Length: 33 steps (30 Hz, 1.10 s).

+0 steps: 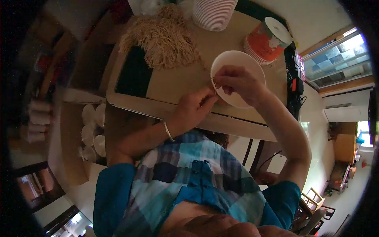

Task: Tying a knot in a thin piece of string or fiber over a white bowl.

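Observation:
A round white paper bucket (pixel 252 66) rests near the table's front edge, its mouth facing me. My left hand (pixel 192 111), with a pale bangle on the wrist, is closed at the bucket's near left side, thumb and fingers pressed at its wall. My right hand (pixel 241 83) reaches over the bucket's mouth, its fingers pinched together at the left rim. A small, pale, thin bit shows at those fingertips, but I cannot make out what it is. Left of the bucket lies a heap of tan twine strands (pixel 167 39).
A tall stack of white buckets (pixel 214 14) stands at the back. Beside it on the right is a stack topped by a red printed bucket (pixel 270 37). A cardboard box (pixel 71 138) holding several white rolled or cup-like pieces stands left of the table. Dark items line the table's right edge.

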Available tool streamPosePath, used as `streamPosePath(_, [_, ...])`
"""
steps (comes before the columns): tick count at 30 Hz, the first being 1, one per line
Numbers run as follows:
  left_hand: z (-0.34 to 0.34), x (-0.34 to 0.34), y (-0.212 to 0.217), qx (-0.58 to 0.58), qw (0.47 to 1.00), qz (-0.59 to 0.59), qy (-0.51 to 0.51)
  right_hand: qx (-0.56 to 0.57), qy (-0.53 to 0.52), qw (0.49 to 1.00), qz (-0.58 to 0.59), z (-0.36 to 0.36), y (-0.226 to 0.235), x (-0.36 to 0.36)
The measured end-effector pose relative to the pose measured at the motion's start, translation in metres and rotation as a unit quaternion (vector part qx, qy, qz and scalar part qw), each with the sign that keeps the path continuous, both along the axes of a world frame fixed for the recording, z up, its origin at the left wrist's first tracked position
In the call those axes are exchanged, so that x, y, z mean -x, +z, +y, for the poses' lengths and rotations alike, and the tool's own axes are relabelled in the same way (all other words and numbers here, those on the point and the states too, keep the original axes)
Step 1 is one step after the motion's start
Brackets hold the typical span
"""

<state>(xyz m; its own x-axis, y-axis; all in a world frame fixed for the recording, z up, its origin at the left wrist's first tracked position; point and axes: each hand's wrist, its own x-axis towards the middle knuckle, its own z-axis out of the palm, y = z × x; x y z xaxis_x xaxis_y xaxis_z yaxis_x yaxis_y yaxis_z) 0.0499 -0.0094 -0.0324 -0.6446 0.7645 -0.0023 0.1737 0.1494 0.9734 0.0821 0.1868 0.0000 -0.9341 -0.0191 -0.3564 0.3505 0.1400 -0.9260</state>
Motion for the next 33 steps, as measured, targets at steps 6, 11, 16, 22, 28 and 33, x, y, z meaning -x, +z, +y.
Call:
streamPosePath(6, [0.005,-0.036,-0.002,-0.047,0.916,0.392,-0.073,-0.025,-0.001,0.999,-0.035,-0.002,0.001,0.003])
streamPosePath(11, [0.024,-0.048,0.008,-0.008,0.869,0.443,-0.218,-0.001,-0.004,0.999,-0.043,-0.003,0.006,0.005])
streamPosePath(16, [0.014,-0.039,-0.004,-0.159,0.859,0.448,-0.188,0.048,-0.028,0.99,-0.128,-0.001,0.015,0.003])
streamPosePath(22, [-0.016,-0.004,0.01,0.016,0.987,0.157,0.034,0.131,-0.006,0.983,-0.127,0.009,0.002,0.001])
streamPosePath(28, [0.0,0.013,0.007,-0.096,0.943,0.311,0.074,0.215,-0.02,0.969,-0.122,0.008,-0.005,-0.002])
streamPosePath(33, [0.001,0.012,0.006,-0.071,0.965,0.244,0.067,0.199,-0.028,0.973,-0.115,0.004,0.001,-0.005])
